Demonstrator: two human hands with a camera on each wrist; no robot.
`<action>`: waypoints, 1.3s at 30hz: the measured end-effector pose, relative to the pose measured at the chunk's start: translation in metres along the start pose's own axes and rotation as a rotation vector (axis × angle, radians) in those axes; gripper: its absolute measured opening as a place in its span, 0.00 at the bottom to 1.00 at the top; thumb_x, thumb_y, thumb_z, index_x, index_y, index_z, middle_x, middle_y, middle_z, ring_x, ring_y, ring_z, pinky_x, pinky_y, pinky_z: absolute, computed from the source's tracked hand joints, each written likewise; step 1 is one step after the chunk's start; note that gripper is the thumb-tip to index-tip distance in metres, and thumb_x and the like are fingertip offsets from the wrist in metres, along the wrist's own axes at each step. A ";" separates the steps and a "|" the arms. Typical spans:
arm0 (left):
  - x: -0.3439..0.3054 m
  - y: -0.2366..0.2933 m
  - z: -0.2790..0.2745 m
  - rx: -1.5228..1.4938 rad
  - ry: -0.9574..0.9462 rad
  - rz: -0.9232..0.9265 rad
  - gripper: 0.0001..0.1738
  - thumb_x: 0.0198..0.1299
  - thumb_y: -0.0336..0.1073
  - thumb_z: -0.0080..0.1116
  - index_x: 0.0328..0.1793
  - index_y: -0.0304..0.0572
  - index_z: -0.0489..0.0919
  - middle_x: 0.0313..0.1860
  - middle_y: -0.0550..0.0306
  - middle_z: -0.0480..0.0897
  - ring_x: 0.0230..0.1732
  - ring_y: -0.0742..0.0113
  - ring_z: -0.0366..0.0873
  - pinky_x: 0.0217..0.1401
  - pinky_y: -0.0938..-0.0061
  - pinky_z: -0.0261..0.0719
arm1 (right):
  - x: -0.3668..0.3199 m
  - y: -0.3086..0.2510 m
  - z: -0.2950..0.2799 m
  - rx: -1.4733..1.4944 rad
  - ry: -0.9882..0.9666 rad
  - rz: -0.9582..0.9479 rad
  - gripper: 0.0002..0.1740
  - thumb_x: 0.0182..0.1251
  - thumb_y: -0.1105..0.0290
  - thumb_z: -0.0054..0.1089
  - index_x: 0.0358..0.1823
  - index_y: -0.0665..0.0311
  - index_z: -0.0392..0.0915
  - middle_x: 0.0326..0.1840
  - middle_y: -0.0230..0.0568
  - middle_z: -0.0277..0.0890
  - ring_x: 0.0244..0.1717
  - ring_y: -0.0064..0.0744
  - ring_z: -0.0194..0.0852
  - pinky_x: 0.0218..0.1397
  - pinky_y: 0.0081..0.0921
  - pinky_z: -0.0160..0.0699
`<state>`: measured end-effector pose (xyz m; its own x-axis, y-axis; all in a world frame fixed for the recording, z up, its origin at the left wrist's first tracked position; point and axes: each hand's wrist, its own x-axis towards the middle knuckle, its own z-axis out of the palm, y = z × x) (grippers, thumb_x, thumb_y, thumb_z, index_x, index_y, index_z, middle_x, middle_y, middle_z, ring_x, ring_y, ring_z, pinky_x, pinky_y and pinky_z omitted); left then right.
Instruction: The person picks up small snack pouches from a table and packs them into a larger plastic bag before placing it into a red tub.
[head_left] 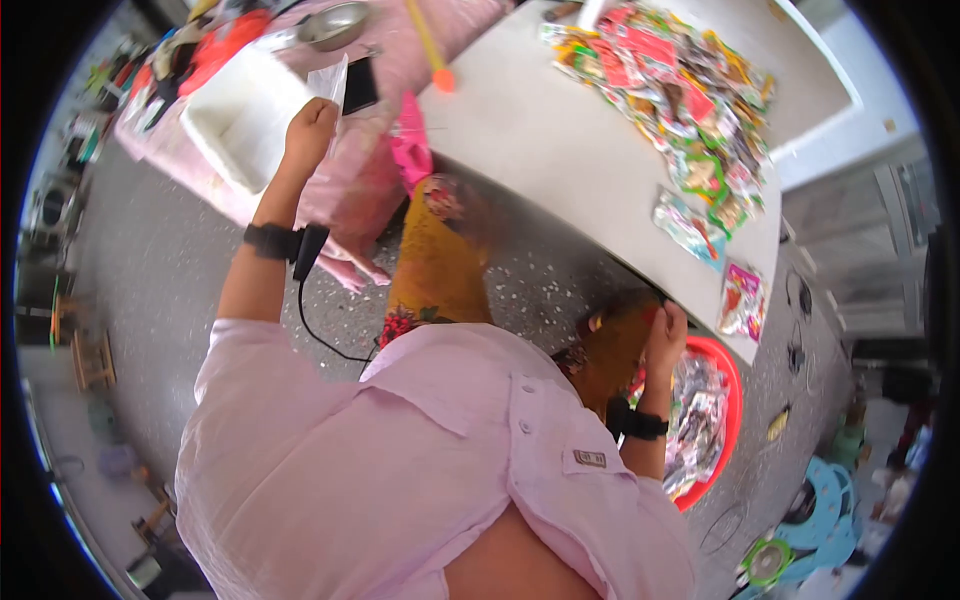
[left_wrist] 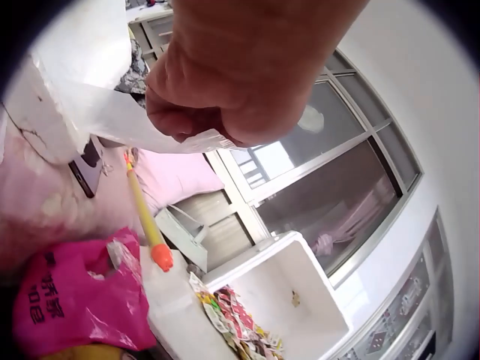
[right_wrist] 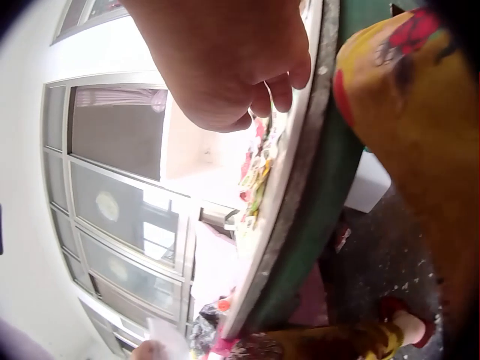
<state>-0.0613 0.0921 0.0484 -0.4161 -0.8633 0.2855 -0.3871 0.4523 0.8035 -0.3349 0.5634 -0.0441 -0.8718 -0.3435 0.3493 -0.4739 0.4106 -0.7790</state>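
Note:
My left hand, raised beside a white foam box, grips a thin translucent plastic bag. In the left wrist view the bag stretches out from under the curled fingers. My right hand is at the edge of the white table, above a red basket filled with small packets. Its fingers are loosely bent and no object shows in them in the right wrist view. Closest to it on the table lies a pink and white snack packet, with a blue packet farther along.
A pile of colourful snack packets covers the far right of the table. Behind it stands another white foam box. A dark phone, a metal bowl and a yellow stick lie near the left side. A pink bag hangs at the table's edge.

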 end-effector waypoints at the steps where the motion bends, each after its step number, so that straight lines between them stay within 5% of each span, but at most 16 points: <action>1: -0.008 0.012 0.015 -0.027 -0.054 0.043 0.08 0.50 0.34 0.45 0.31 0.37 0.73 0.19 0.55 0.72 0.22 0.70 0.68 0.27 0.76 0.67 | 0.004 -0.013 -0.003 0.052 -0.046 0.036 0.06 0.55 0.75 0.50 0.34 0.68 0.70 0.33 0.38 0.70 0.36 0.26 0.68 0.41 0.20 0.67; 6: -0.059 0.054 0.110 -0.167 -0.369 0.210 0.06 0.49 0.32 0.45 0.28 0.37 0.70 0.16 0.56 0.69 0.20 0.73 0.66 0.25 0.76 0.66 | 0.021 -0.074 0.017 0.307 -0.255 -0.067 0.06 0.55 0.74 0.51 0.34 0.66 0.70 0.31 0.30 0.68 0.33 0.17 0.64 0.37 0.14 0.65; 8: -0.084 0.080 0.138 -0.165 -0.501 0.095 0.06 0.47 0.32 0.47 0.27 0.36 0.69 0.16 0.53 0.69 0.20 0.69 0.68 0.23 0.74 0.66 | 0.024 -0.088 0.038 0.427 -0.388 0.029 0.08 0.55 0.72 0.52 0.36 0.66 0.69 0.31 0.31 0.69 0.34 0.17 0.65 0.37 0.14 0.65; 10: -0.109 0.105 0.158 -0.129 -0.492 0.228 0.06 0.46 0.32 0.47 0.26 0.35 0.68 0.17 0.49 0.70 0.18 0.64 0.69 0.21 0.72 0.66 | 0.022 -0.095 0.065 0.594 -0.456 0.190 0.11 0.55 0.70 0.53 0.39 0.65 0.68 0.32 0.32 0.69 0.33 0.17 0.65 0.36 0.14 0.66; 12: -0.126 0.115 0.178 -0.162 -0.614 0.160 0.06 0.44 0.31 0.47 0.24 0.34 0.67 0.20 0.45 0.70 0.20 0.56 0.69 0.23 0.69 0.66 | 0.019 -0.112 0.084 0.690 -0.457 0.382 0.13 0.56 0.68 0.51 0.40 0.66 0.67 0.33 0.34 0.69 0.32 0.17 0.64 0.35 0.15 0.66; 15: -0.145 0.122 0.201 -0.114 -0.619 0.252 0.06 0.43 0.31 0.48 0.25 0.34 0.67 0.23 0.43 0.70 0.24 0.52 0.69 0.26 0.66 0.65 | 0.018 -0.127 0.099 0.858 -0.470 0.324 0.11 0.56 0.69 0.49 0.38 0.68 0.68 0.32 0.35 0.69 0.30 0.19 0.65 0.34 0.15 0.66; 18: -0.152 0.121 0.213 -0.167 -0.609 0.235 0.08 0.43 0.32 0.48 0.24 0.34 0.66 0.26 0.42 0.70 0.28 0.49 0.68 0.28 0.64 0.64 | 0.019 -0.113 0.113 0.766 -0.408 0.378 0.09 0.57 0.70 0.46 0.35 0.70 0.69 0.29 0.36 0.70 0.30 0.20 0.65 0.33 0.16 0.65; 25: -0.154 0.130 0.211 0.175 -0.491 0.570 0.23 0.44 0.33 0.49 0.50 0.41 0.65 0.36 0.44 0.71 0.32 0.48 0.71 0.33 0.62 0.71 | 0.020 -0.099 0.111 0.527 -0.368 0.236 0.07 0.56 0.71 0.45 0.30 0.68 0.69 0.24 0.39 0.70 0.27 0.25 0.67 0.32 0.21 0.66; 30: -0.132 0.138 0.202 0.304 -0.407 0.663 0.23 0.42 0.31 0.48 0.50 0.41 0.65 0.33 0.45 0.72 0.29 0.49 0.72 0.29 0.61 0.72 | 0.034 -0.091 0.113 0.444 -0.274 -0.012 0.08 0.55 0.70 0.45 0.30 0.67 0.69 0.23 0.46 0.69 0.26 0.33 0.68 0.31 0.25 0.66; 39: -0.120 0.125 0.224 0.313 -0.362 0.883 0.13 0.41 0.31 0.49 0.36 0.42 0.70 0.21 0.52 0.71 0.22 0.53 0.72 0.23 0.63 0.70 | 0.048 -0.083 0.120 0.222 -0.427 -0.068 0.09 0.55 0.70 0.47 0.33 0.68 0.69 0.28 0.47 0.69 0.31 0.36 0.69 0.36 0.27 0.67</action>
<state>-0.2443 0.3023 -0.0030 -0.8637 -0.0938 0.4951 0.0035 0.9814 0.1921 -0.3228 0.4118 -0.0254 -0.6889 -0.6983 0.1944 -0.4497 0.2014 -0.8702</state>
